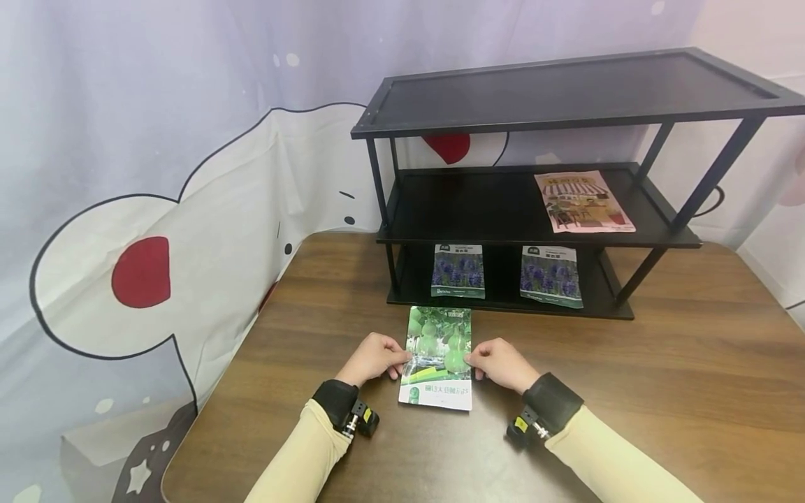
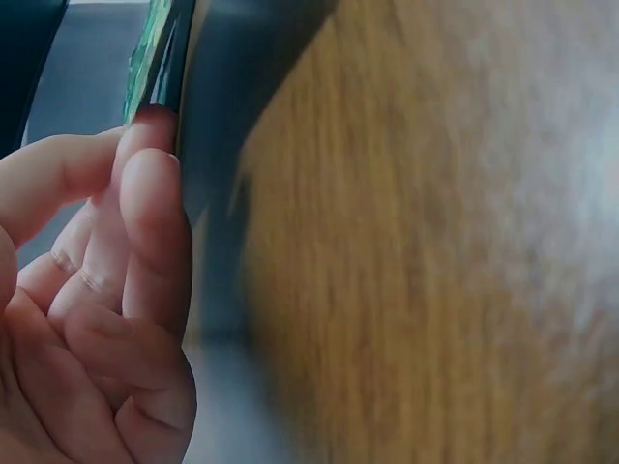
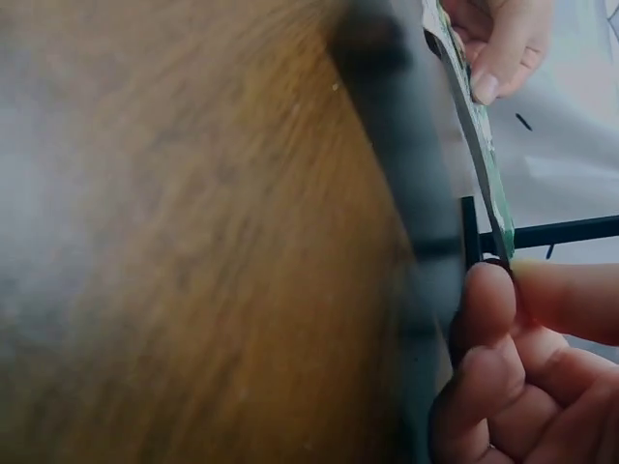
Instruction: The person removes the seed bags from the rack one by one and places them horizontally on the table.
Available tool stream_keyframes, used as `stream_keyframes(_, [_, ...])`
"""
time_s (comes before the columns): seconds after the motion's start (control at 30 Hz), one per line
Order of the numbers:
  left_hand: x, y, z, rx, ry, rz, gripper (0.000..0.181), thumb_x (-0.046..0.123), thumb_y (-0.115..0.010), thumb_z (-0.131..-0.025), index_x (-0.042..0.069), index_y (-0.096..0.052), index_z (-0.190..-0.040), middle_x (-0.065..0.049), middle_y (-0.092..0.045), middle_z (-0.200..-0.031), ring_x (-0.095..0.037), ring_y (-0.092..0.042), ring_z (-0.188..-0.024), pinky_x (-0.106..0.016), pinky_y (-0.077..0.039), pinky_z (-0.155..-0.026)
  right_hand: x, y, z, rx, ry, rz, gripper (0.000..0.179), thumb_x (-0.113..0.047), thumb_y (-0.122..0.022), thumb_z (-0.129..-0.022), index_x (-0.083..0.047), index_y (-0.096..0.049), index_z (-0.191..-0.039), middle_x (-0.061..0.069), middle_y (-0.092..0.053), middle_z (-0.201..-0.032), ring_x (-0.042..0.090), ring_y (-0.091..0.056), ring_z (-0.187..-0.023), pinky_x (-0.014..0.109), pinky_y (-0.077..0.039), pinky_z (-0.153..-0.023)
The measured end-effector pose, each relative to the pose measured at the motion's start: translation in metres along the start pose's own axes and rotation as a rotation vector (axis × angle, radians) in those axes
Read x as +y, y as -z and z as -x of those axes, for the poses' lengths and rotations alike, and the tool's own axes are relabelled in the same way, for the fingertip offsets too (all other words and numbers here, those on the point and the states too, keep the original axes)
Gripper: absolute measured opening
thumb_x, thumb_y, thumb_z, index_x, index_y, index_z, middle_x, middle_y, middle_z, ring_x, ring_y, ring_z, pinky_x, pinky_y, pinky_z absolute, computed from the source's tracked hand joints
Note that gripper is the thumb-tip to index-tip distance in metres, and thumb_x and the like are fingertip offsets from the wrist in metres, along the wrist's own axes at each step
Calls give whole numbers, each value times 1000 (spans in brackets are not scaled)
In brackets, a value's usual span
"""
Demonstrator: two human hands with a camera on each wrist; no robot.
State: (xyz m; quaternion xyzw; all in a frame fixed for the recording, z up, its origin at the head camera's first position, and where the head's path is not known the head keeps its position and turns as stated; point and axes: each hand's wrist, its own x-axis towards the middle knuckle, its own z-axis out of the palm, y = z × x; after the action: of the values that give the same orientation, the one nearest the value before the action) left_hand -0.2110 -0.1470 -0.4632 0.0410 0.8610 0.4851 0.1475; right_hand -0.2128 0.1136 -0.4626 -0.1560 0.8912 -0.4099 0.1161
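A green seed packet [image 1: 438, 356] with gourd pictures and a white bottom band is held just over the wooden table [image 1: 660, 391], in front of the shelf. My left hand [image 1: 374, 358] pinches its left edge and my right hand [image 1: 499, 363] pinches its right edge. The left wrist view shows my fingers [image 2: 145, 213] curled against the packet's thin edge [image 2: 155, 58]. From the right wrist, the packet [image 3: 479, 145] appears edge-on, lifted slightly off the wood, with thumb and fingers [image 3: 493, 300] closed on it and the other hand [image 3: 503, 43] at its far side.
A black three-tier metal shelf [image 1: 553, 126] stands at the table's back. Two purple-flower seed packets [image 1: 458, 271] [image 1: 550, 276] lean on its bottom tier; a pink packet [image 1: 583, 201] lies on the middle tier. A cartoon-print curtain [image 1: 157, 209] hangs left and behind.
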Motion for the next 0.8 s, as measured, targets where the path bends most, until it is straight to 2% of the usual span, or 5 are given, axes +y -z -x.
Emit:
stream_keyframes(0.17, [-1, 0, -2, -7, 20, -36, 20, 17, -68, -84, 4, -67, -70, -2, -61, -56, -11, -57, -45, -25, -48, -47, -3, -2, -4, -37, -25, 63, 34, -18, -58, -91, -8, -55, -59, -1, -52, -50, 12, -42, -47, 27, -34, -51])
stream_keyframes(0.43, [-2, 0, -4, -20, 37, -40, 20, 14, -67, -84, 4, -64, -67, -2, -60, -54, -10, -55, -43, -25, -48, -46, -9, -5, -7, -18, -46, 207, 34, -24, -60, -90, -12, -53, -59, -4, -49, -48, 13, -44, -46, 27, -32, -50])
stream_keyframes(0.6, [-1, 1, -6, -31, 68, -42, 20, 13, -67, -83, 4, -62, -67, -2, -59, -53, -9, -54, -42, -24, -47, -44, -13, -5, -7, -22, -64, 227, 32, -25, -61, -89, -13, -52, -61, -4, -51, -50, 12, -49, -48, 27, -34, -50])
stream_keyframes(0.8, [0, 1, -6, -34, 96, -88, 22, 14, -66, -84, 5, -60, -66, 0, -53, -50, -9, -51, -41, -22, -43, -41, -15, -6, -6, -21, -51, 265, 32, -24, -61, -89, -14, -50, -61, -3, -50, -52, 12, -48, -48, 27, -33, -49])
